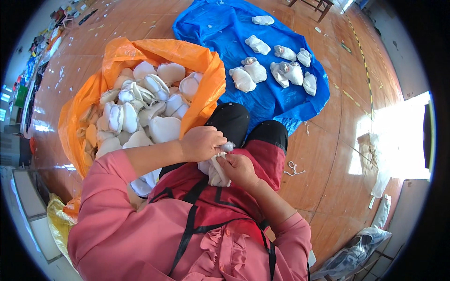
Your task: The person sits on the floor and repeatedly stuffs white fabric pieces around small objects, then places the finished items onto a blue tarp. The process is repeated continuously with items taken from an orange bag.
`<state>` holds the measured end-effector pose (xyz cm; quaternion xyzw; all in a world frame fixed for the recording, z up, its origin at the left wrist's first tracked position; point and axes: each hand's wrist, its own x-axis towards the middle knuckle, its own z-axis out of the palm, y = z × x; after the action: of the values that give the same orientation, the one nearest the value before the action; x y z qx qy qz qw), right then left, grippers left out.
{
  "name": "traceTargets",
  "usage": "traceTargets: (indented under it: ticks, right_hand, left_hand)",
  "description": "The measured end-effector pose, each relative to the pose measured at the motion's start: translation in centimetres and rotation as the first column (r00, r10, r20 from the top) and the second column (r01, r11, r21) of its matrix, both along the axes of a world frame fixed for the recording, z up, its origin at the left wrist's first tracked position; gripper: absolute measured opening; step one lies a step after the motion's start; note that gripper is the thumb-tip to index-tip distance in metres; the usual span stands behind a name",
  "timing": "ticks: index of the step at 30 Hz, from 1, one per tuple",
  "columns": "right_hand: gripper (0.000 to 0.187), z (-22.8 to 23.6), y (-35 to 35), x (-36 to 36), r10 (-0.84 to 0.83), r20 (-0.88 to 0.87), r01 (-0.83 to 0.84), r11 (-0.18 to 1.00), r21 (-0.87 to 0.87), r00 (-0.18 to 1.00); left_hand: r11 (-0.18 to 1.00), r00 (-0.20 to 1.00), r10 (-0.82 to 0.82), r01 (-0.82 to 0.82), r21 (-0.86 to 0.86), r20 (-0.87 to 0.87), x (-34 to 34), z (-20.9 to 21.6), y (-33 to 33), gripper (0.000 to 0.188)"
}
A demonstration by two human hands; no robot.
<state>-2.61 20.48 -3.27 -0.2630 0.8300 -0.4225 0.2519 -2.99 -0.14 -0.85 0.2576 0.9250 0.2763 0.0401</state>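
Over my lap, both hands work on a white fabric piece (218,174), soft and bunched up. My left hand (201,143) is closed at its upper end, where a greyish-white tuft (228,146) sticks out beside the fingers. Thumb and fingers of my right hand (240,169) pinch the fabric's edge just below and to the right. What lies inside the fabric is hidden. Left of my knees, an orange sack (208,70) gapes wide, full of white padded fabric pieces (165,129). Beyond my knees, several white bundles (243,79), some with grey ends, lie on a blue sheet (211,35).
White string (294,168) lies on the reddish-brown floor (323,154) to the right. A clear plastic bag (351,250) sits at the lower right, a yellow bag (58,222) at the lower left. Chair legs (323,11) show at the far edge. Piled goods line the left wall.
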Motion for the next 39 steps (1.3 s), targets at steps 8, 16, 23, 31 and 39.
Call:
traceTargets:
  ticks: [8,16,23,31,39]
  right_hand:
    - [0.029,-0.2,-0.6,0.7,-0.022,-0.331,0.053,0.995,0.086,0.943]
    - [0.027,0.3,0.8,1.1,0.125,-0.341,-0.06,0.979,0.194,0.932]
    - [0.019,-0.8,1.5,1.3,0.022,-0.385,-0.022,1.0,0.005,0.923]
    - [0.027,0.2,0.9,0.3,-0.133,-0.009,0.123,0.937,-0.328,0.991]
    - [0.038,0.2,0.3,-1.5,-0.068,-0.085,0.052,0.982,-0.183,0.994]
  left_hand:
    - [0.961,0.945,0.242,-0.264,0.079,0.221,-0.7,-2.3,0.5,0.027]
    - [0.9,0.831,0.377,-0.433,0.05,0.408,-1.0,-3.4,0.6,0.033]
    - [0.832,0.813,0.45,-0.532,0.156,0.369,0.4,-3.3,0.7,0.026]
    - [0.893,0.867,0.424,-0.448,0.039,0.262,-0.8,-2.2,0.8,0.029]
    - [0.886,0.857,0.433,-0.462,0.044,0.28,-2.5,-2.2,1.4,0.033]
